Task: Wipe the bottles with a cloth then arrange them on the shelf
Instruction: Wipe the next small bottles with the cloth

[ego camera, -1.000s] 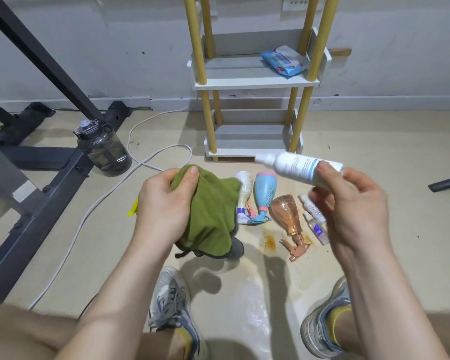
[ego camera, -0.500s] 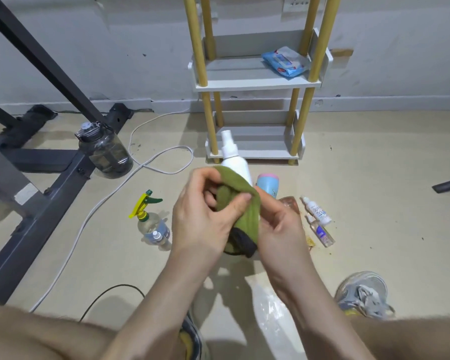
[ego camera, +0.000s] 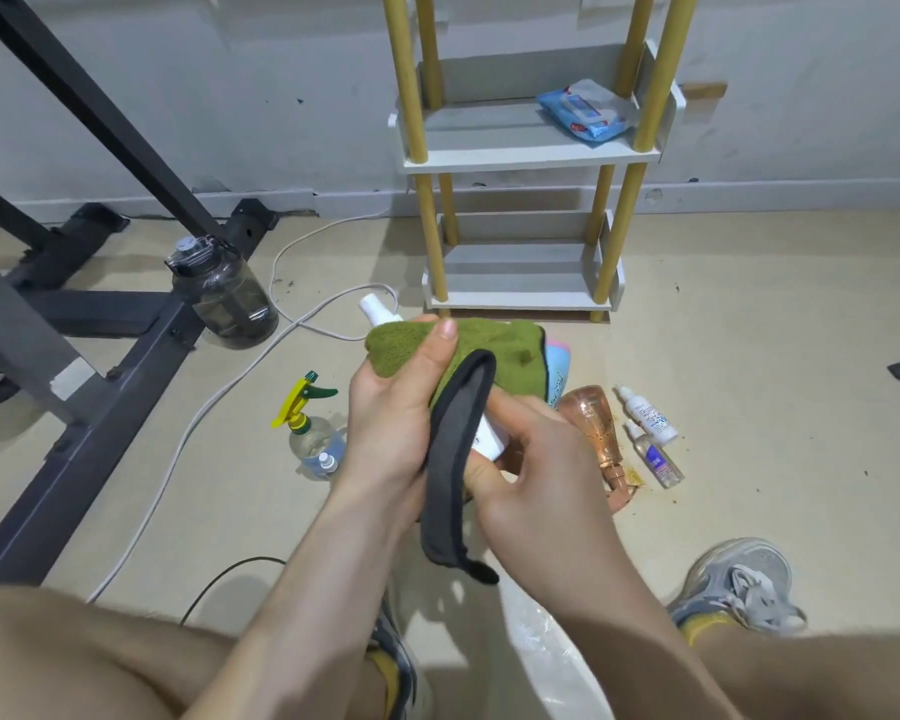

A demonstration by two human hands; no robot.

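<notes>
Left hand [ego camera: 391, 423] clutching green cloth [ego camera: 510, 350] around white spray bottle [ego camera: 383, 317], right hand [ego camera: 536, 470] gripping its base

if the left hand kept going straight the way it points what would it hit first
The left hand likely meets the shelf's bottom tier near its front left post; depth is unclear.

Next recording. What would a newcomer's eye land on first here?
Centre frame, the left hand wraps a green cloth round a white spray bottle whose base the right hand holds. Behind them stands a shelf with yellow posts, holding a blue wipes packet; an amber bottle and others lie on the floor.
</notes>
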